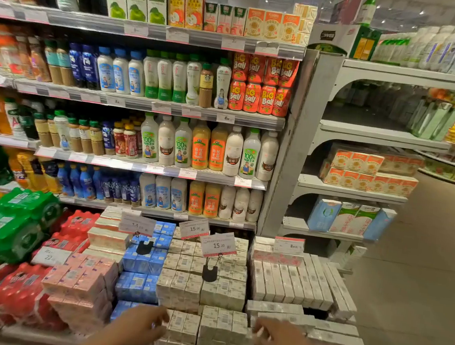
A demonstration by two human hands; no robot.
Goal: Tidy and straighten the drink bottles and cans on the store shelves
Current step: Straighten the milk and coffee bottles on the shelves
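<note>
Two hands low in view, both reaching toward the shrink-wrapped beige carton multipacks (197, 330) stacked at the front of the bottom display. Left hand (138, 324) w/ fingers loosely curled, tips at the pack's left edge, nothing held as far as I can tell. Right hand (278, 341) same: fingers bent, at the right side, grip not closed on anything.

Task's own stock, plastic drink bottles w/ white, orange and green labels (209, 149), stands upright on the metal shelves (150, 167) above, well apart from the hands; red Big Ball cans (261, 85) are stacked two high higher up.

Handling, my guess: packs are heavy-ish, boxy, wrap film slippery, so take them by both sides, palms flat. Bottles probably smooth and tippy; hold mid-body, not the cap. Cans are stiff but dent; move one at a time.
</note>
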